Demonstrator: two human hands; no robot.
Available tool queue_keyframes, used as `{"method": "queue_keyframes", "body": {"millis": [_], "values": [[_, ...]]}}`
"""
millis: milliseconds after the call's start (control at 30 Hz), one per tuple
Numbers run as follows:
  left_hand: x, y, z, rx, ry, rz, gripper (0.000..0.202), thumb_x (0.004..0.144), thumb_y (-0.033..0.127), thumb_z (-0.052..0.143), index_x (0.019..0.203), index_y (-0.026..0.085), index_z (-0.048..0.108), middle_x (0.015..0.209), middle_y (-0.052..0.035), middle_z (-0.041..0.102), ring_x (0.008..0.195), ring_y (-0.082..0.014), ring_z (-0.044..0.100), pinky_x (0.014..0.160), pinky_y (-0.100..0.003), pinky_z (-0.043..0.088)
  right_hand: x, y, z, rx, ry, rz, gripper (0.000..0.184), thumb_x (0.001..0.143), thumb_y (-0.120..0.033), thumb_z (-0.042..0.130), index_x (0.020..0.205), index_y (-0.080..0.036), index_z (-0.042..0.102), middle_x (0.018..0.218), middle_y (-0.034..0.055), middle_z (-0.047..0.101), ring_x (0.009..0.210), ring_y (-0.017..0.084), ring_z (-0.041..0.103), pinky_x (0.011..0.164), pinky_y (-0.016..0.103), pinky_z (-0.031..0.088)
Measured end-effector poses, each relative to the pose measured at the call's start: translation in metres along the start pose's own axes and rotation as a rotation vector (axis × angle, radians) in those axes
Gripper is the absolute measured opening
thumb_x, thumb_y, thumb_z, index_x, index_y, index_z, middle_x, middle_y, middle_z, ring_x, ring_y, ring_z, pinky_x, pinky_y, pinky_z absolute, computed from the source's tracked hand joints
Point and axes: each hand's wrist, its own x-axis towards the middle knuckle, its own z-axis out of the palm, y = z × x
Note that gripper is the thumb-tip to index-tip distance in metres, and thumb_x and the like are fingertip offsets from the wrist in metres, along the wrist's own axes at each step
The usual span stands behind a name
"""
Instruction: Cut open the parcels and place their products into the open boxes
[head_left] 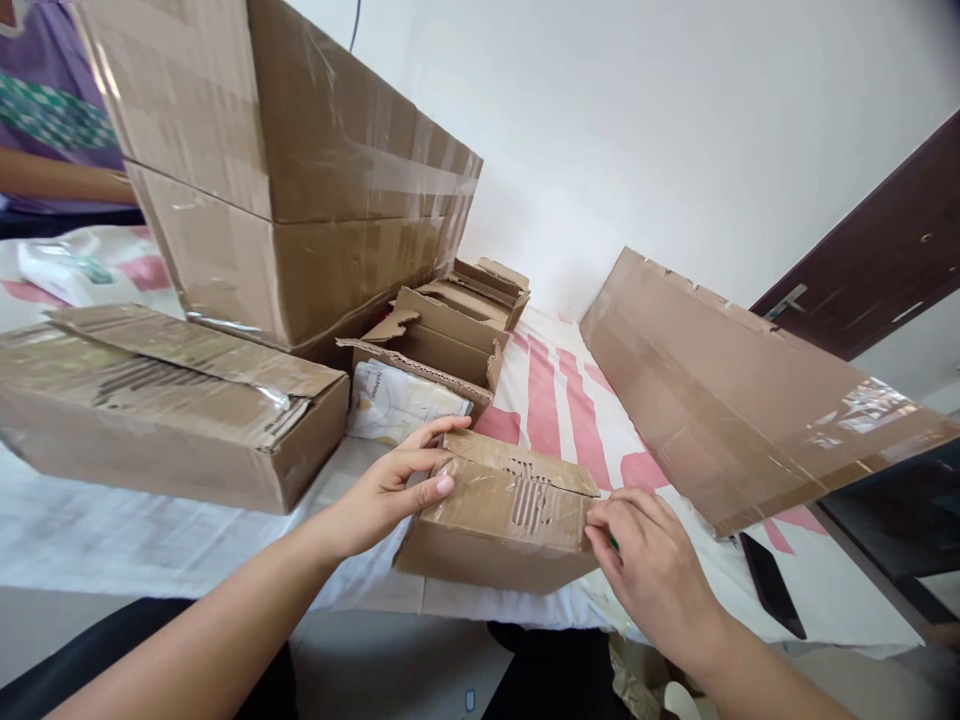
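Note:
A small taped cardboard box [499,515] lies near the front edge of the cloth-covered table [112,535]. My left hand [394,485] grips its left end, thumb on the top flap and fingers curled over the far corner. My right hand [649,565] is closed against the box's right edge, fingers pinched together with a bit of something green showing between them; I cannot make out what it is.
A flat box [165,405] lies at left, with two large stacked boxes [292,165] behind it. Open small boxes [442,335] and a white packet [401,400] sit in the middle. A long box [742,400] leans at right. A dark phone [772,585] lies near it. Another person's arm [64,175] shows at far left.

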Motion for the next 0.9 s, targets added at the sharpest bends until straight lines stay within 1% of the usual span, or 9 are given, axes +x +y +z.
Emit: {"method": "queue_keyframes", "body": {"millis": [133, 267, 400, 533, 767, 900], "values": [[0.0, -0.001, 0.0, -0.004, 0.008, 0.013, 0.041, 0.09, 0.054, 0.054, 0.074, 0.018, 0.067, 0.146, -0.0088, 0.043, 0.139, -0.0339, 0.036, 0.114, -0.046, 0.032, 0.0, -0.002, 0.008, -0.062, 0.004, -0.036, 0.023, 0.089, -0.001, 0.044, 0.081, -0.022, 0.046, 0.074, 0.0021, 0.058, 0.076, 0.02, 0.055, 0.069, 0.036, 0.041], [-0.001, -0.003, -0.001, -0.008, 0.004, 0.018, 0.039, 0.09, 0.053, 0.054, 0.078, 0.019, 0.069, 0.146, -0.0088, 0.042, 0.139, -0.0338, 0.036, 0.115, -0.046, 0.031, 0.004, 0.001, 0.011, -0.022, 0.028, -0.054, 0.024, 0.087, 0.0, 0.041, 0.08, -0.023, 0.042, 0.071, 0.0004, 0.055, 0.072, 0.018, 0.052, 0.067, 0.034, 0.043], [-0.002, -0.006, -0.001, -0.014, -0.002, 0.023, 0.037, 0.09, 0.052, 0.055, 0.087, 0.02, 0.071, 0.147, -0.0087, 0.04, 0.14, -0.0339, 0.033, 0.115, -0.047, 0.03, 0.006, 0.009, 0.012, -0.011, 0.111, 0.003, 0.02, 0.086, -0.003, 0.043, 0.082, -0.023, 0.041, 0.072, 0.0005, 0.055, 0.068, 0.017, 0.052, 0.063, 0.032, 0.045], [-0.002, -0.008, -0.001, -0.014, -0.003, 0.035, 0.036, 0.091, 0.052, 0.054, 0.088, 0.02, 0.072, 0.147, -0.0079, 0.041, 0.141, -0.0332, 0.032, 0.116, -0.047, 0.029, 0.005, 0.017, 0.012, -0.01, 0.204, 0.045, 0.017, 0.084, -0.007, 0.047, 0.085, -0.023, 0.042, 0.074, 0.0005, 0.057, 0.069, 0.017, 0.058, 0.061, 0.03, 0.048], [-0.002, -0.001, -0.002, 0.024, -0.016, 0.021, 0.038, 0.092, 0.053, 0.052, 0.088, 0.019, 0.071, 0.148, -0.0103, 0.039, 0.139, -0.0337, 0.036, 0.113, -0.048, 0.033, -0.001, 0.028, 0.012, -0.002, 0.314, 0.118, 0.016, 0.083, -0.011, 0.052, 0.09, -0.023, 0.043, 0.08, 0.0006, 0.061, 0.074, 0.017, 0.064, 0.067, 0.03, 0.052], [-0.002, 0.003, -0.003, 0.069, -0.011, 0.026, 0.04, 0.092, 0.052, 0.051, 0.084, 0.017, 0.069, 0.147, -0.0124, 0.041, 0.138, -0.0349, 0.038, 0.112, -0.05, 0.035, -0.009, 0.038, 0.005, -0.01, 0.379, 0.169, 0.019, 0.082, -0.012, 0.055, 0.092, -0.023, 0.043, 0.083, 0.001, 0.061, 0.076, 0.018, 0.064, 0.07, 0.031, 0.051]]}}
